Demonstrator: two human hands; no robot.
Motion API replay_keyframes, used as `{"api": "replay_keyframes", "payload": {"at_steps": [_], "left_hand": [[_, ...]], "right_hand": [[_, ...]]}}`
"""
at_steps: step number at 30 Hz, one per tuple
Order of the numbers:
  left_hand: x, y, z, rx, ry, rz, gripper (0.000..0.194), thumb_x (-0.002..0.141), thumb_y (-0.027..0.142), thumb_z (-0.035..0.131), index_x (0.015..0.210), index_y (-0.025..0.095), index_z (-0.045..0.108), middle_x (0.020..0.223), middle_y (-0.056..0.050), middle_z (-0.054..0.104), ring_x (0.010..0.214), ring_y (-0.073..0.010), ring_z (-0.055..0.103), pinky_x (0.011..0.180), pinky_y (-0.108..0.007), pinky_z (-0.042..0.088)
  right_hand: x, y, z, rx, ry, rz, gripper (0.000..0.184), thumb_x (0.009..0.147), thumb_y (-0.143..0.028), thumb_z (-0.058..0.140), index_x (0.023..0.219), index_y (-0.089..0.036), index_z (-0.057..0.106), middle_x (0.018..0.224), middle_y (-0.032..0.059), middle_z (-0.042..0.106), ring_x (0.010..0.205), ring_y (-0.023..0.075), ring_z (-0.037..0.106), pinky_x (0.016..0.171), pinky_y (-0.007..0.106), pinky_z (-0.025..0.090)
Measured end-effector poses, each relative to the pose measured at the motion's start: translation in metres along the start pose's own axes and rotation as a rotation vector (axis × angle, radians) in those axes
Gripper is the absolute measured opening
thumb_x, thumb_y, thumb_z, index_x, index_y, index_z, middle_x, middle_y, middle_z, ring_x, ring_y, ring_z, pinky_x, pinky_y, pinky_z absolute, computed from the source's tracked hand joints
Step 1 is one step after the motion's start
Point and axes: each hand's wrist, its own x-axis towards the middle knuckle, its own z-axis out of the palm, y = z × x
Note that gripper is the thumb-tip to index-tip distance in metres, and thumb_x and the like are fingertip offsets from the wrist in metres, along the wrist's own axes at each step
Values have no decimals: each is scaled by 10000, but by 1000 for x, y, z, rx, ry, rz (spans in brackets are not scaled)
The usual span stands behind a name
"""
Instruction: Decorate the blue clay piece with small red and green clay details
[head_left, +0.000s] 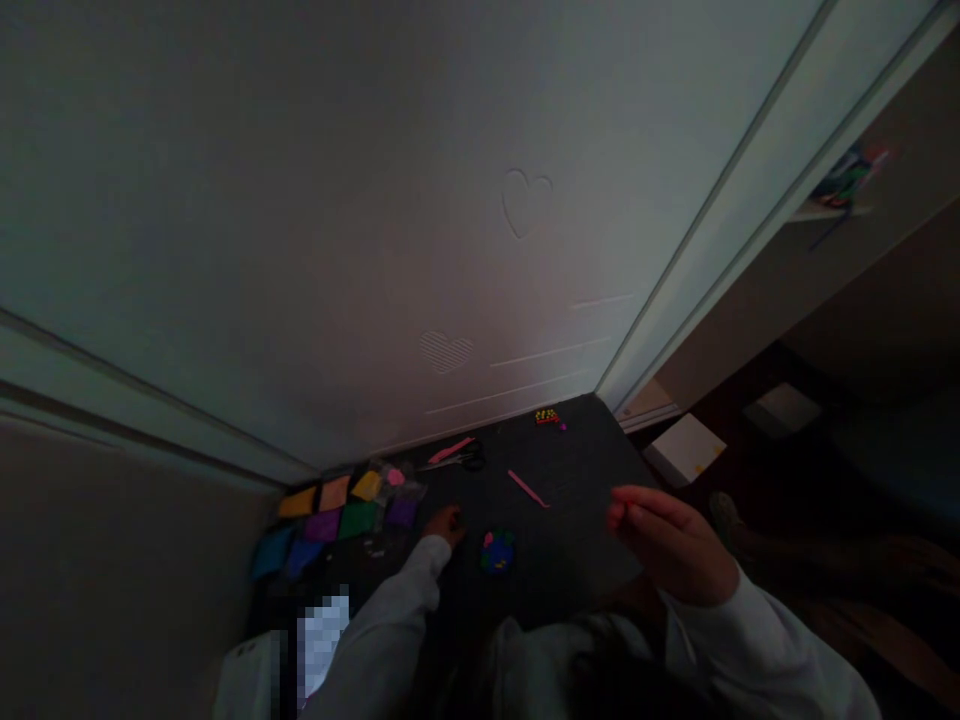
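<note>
The right hand (675,545), raised at the near right of the dark table (577,500), has thumb and forefinger pinched together on a tiny red bit (628,507), its shape too small to make out. The left hand (448,525) is low over the table, fingers loosely curled; whether they hold anything cannot be told. Just right of it lies a round blue disc (497,552) with green, pink and yellow patches. Farther off, between the hands, a slim pink tool (529,489) lies at a slant. Beyond the left hand are scissors (471,458) with dark handles and, beside them, a pink strip (452,449). Toward the far right edge sits a yellow and red piece (547,415) with a purple dot (563,427) near it. To the left spread packets (358,518) in orange, peach, yellow, pink, purple, green and blue. Along the far edge rises a pale wall (360,250) with two raised hearts and several lines; right of the table is a white box (685,449)
</note>
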Motion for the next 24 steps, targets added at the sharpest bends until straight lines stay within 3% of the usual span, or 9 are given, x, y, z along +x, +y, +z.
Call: {"api": "replay_keyframes", "payload": {"at_steps": [5,11,14,16,19,24], "left_hand": [[-5,-5,-6,-82,93,-61,308,830,287,501,1106,152,501,1113,-82,542,935,-199,561,772,-407,482],[-42,-12,-25,-217,186,-89,303,830,287,501,1101,150,503,1102,-81,547,924,-196,565,764,-402,485],[-60,-5,-38,-273,230,-54,297,830,286,501,1093,149,507,1089,-78,553,911,-191,569,757,-396,488],[-72,12,-50,-302,265,12,285,830,285,501,1080,148,516,1078,-76,559,907,-189,570,757,-394,487],[-102,60,-69,-331,315,182,237,816,281,520,998,134,562,1017,-66,590,913,-192,569,798,-412,463],[-190,160,-93,-311,383,544,181,774,269,553,924,264,654,1047,-1,588,1081,-177,477,960,-297,337]], "right_hand": [[4,3,-7,20,-16,-22,199,734,-347,624,887,-232,679,758,59,717,692,170,670,649,316,556],[9,0,-9,-39,-38,-115,88,703,-269,661,776,-222,670,693,23,694,637,127,634,577,241,519],[11,-11,-7,-78,-56,-190,58,672,-233,684,718,-222,651,681,2,667,643,117,607,578,226,498],[12,-21,-3,-102,-73,-242,45,685,-229,669,724,-226,647,692,-2,655,659,118,598,592,232,491],[14,-40,7,-149,-124,-311,101,748,-211,603,826,-233,662,759,17,658,725,134,599,655,262,488],[13,-68,23,-336,-231,-613,177,747,-122,594,880,-233,633,795,21,641,780,138,586,702,280,464]]}}
